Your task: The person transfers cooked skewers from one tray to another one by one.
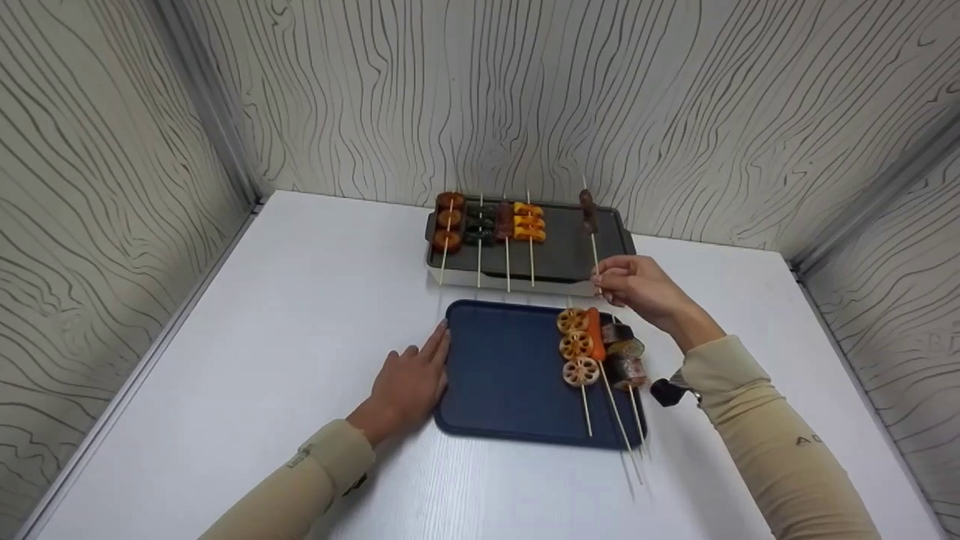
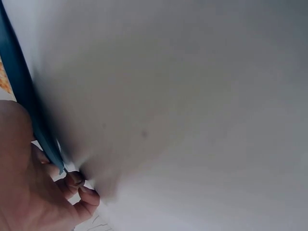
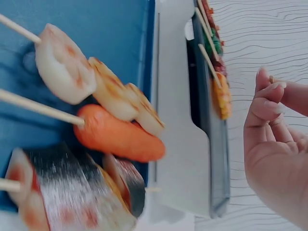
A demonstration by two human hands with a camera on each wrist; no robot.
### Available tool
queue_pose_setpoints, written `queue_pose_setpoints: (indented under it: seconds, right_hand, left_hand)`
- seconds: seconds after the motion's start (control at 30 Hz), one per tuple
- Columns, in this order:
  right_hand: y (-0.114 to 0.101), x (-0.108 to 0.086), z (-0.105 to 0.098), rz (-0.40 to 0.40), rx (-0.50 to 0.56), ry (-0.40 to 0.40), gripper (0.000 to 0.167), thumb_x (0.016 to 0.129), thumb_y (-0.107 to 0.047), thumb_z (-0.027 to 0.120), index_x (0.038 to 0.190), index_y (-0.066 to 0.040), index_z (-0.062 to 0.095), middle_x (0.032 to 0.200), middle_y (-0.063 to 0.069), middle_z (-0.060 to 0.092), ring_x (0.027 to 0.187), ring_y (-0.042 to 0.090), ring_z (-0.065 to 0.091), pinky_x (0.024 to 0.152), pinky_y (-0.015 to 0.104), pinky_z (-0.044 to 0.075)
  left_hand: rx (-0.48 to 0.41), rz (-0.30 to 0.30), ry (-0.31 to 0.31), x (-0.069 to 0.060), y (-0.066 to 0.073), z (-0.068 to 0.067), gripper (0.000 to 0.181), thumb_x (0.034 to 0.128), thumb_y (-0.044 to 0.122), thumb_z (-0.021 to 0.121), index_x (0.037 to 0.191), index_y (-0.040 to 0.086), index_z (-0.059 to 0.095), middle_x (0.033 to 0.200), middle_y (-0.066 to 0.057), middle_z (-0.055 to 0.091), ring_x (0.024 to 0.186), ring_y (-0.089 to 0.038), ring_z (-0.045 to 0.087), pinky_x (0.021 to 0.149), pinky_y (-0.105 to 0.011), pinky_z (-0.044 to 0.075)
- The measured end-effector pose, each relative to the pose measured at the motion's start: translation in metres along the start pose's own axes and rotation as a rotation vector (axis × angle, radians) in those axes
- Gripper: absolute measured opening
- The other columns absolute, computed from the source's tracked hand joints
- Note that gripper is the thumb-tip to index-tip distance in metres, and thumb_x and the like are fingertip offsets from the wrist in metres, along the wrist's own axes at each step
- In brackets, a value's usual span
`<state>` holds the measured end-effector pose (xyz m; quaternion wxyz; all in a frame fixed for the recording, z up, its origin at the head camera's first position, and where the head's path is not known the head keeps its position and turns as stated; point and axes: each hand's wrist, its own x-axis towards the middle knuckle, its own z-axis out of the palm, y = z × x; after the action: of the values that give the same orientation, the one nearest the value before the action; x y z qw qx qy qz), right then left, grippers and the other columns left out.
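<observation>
My right hand (image 1: 637, 289) pinches the bare end of a bamboo skewer carrying dark brown pieces (image 1: 587, 210). Those pieces lie over the right part of a dark griddle (image 1: 559, 247) in the head view. In the right wrist view the fingertips (image 3: 272, 91) meet, the skewer mostly hidden. My left hand (image 1: 409, 386) rests against the left edge of a blue tray (image 1: 502, 375), its index finger extended along the rim. On the tray's right side lie a lotus root skewer (image 1: 576, 345), an orange sausage skewer (image 1: 595, 334) and a dark-skinned fish-like skewer (image 1: 624, 360).
Several skewers lie side by side on the griddle's left half: round brown slices (image 1: 448, 219), dark green pieces (image 1: 481, 223), dark red pieces (image 1: 505, 220) and yellow pieces (image 1: 529, 222). Their sticks overhang its front edge. Patterned wall panels (image 1: 480, 90) enclose the white table (image 1: 300, 300).
</observation>
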<state>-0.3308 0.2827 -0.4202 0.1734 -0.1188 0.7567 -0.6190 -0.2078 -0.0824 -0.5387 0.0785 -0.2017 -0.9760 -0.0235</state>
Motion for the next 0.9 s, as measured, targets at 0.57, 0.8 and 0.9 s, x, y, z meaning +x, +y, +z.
queue_pose_setpoints:
  seconds: [0.57,0.8,0.9]
  right_hand:
    - [-0.023,-0.075,-0.008,-0.048,-0.190,0.130,0.026,0.101,-0.008,0.063,0.116,0.012,0.054,0.080,0.002,0.068,0.063,0.010,0.050,0.057,0.024,0.042]
    - [-0.024,-0.103,0.004,-0.034,-0.225,0.161,0.024,0.098,-0.005,0.065,0.114,0.010,0.056,0.077,0.005,0.067,0.062,0.010,0.052,0.055,0.024,0.043]
    - [-0.022,-0.112,0.014,-0.022,-0.239,0.160,0.021,0.096,0.000,0.063,0.113,0.011,0.056,0.074,0.004,0.065,0.060,0.010,0.051,0.053,0.024,0.043]
  left_hand:
    - [-0.056,-0.007,-0.032,-0.001,0.001,-0.001,0.058,0.1045,0.028,0.048,0.156,0.003,0.040,0.166,-0.007,0.032,0.096,-0.030,0.064,0.072,-0.046,0.052]
    - [-0.049,0.007,-0.019,-0.001,0.000,-0.002,0.058,0.1047,0.028,0.047,0.156,0.002,0.040,0.166,-0.008,0.033,0.095,-0.030,0.064,0.071,-0.046,0.051]
    - [-0.058,0.003,-0.022,-0.001,-0.001,-0.002,0.058,0.1053,0.028,0.046,0.157,0.002,0.039,0.167,-0.008,0.032,0.097,-0.031,0.064,0.073,-0.048,0.052]
